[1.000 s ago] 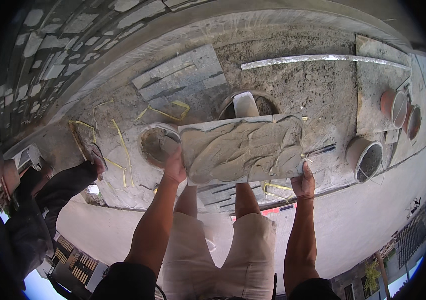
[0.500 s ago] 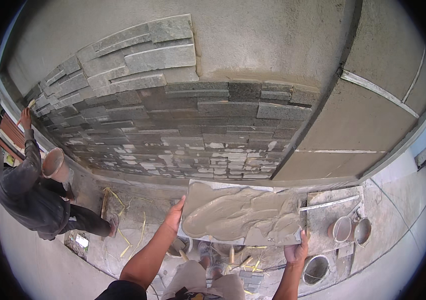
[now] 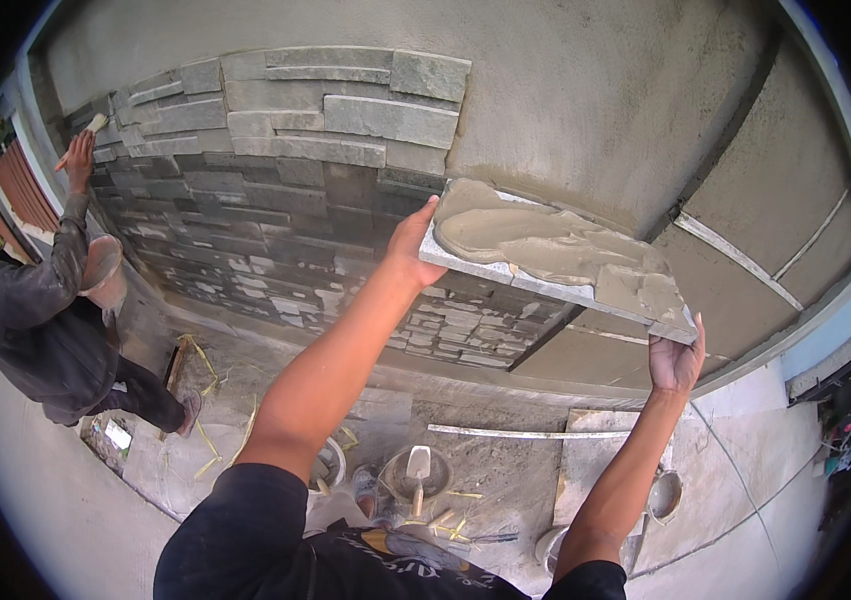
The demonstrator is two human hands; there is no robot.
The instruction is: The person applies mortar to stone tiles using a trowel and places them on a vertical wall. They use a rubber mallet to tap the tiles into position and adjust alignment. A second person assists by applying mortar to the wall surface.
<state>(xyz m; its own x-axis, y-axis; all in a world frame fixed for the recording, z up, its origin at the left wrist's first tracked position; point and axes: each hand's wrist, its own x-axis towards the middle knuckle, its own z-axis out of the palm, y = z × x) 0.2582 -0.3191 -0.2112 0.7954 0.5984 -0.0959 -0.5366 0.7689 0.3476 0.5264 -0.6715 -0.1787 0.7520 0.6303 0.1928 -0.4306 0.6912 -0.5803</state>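
A stone cladding panel (image 3: pixel 521 280) is held up in front of the wall, tilted down to the right. Wet grey mortar (image 3: pixel 556 245) is spread in thick ridges over its upward side. My left hand (image 3: pixel 414 245) grips the panel's left end, while my right hand (image 3: pixel 676 362) supports the lower right corner from beneath. Behind the panel are rows of grey stone cladding (image 3: pixel 276 205); bare plaster (image 3: pixel 586 120) lies above and to the right. The panel hides part of the stone rows' right end.
At the left a co-worker holds a brush (image 3: pixel 98 123) to the wall, beside a bucket (image 3: pixel 104 270). Below me a trowel (image 3: pixel 419 465) rests over a mortar basin (image 3: pixel 440 480). A pale strip (image 3: pixel 526 434), a board (image 3: pixel 581 465) and another bucket (image 3: pixel 664 495) are on the ground.
Both my hands have lifted the mortar-covered panel from low near the wall's base up to the upper stone rows, tilting it. The co-worker's brush stays at the wall.
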